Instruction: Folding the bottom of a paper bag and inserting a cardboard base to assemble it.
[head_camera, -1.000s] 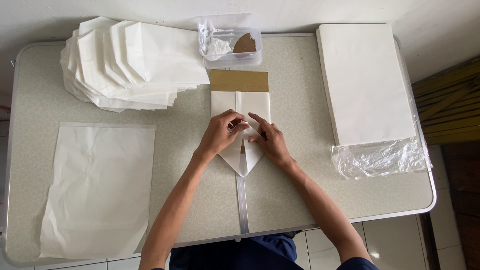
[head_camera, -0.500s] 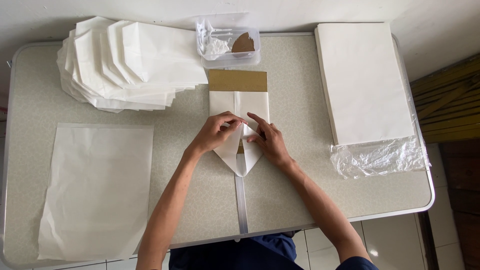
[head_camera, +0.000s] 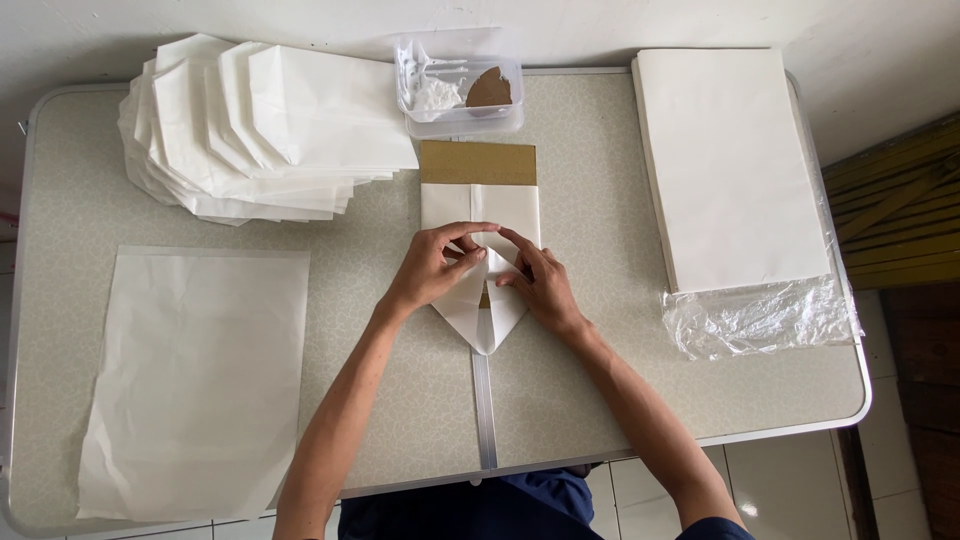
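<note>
Both hands meet over a white paper sheet being folded around a brown cardboard rectangle, in the middle of the speckled grey worktop. The left hand has its fingers curled down on the left flap, thumb and forefinger pinching the fold's upper edge; the right hand lies flatter, fingertips pressing the right flap, nothing lifted. Under this grip the half-folded white paper already tapers to a point toward the person, so the lower corners look folded in, while the cardboard beyond the fingertips is uncovered (the wrap seems about midway). Beyond and left of the grip sits a fanned pile of finished white folded bags; right of it a stack of flat white sheets, suggesting many remain. A single flat white sheet lies left.
</note>
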